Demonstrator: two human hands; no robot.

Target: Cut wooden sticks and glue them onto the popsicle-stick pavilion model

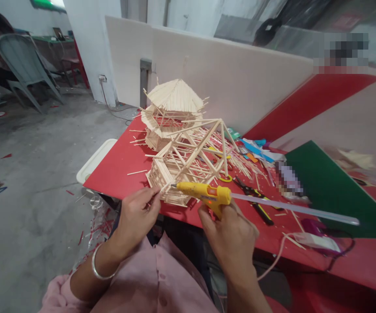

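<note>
My right hand (pixel 230 232) is wrapped round the handle of a yellow hot glue gun (pixel 194 190), and a long clear glue stick (pixel 292 208) juts from its back end. The gun's nozzle points left, close to the fingertips of my left hand (pixel 142 208). Those fingers pinch the end of a thin wooden stick (pixel 164 188), partly hidden. Just behind stands an open frame of wooden sticks (pixel 188 161) with a low slatted base and bare roof ribs. Farther back is a small stick pavilion (pixel 176 98) with a filled-in pointed roof.
Loose sticks (pixel 240 163) lie across the red tabletop (pixel 112 169). Pliers (pixel 256 200) rest right of the frame. A green board (pixel 334 191) and a white power strip (pixel 318 241) with a cord are at the right. A pale partition (pixel 227 74) stands behind.
</note>
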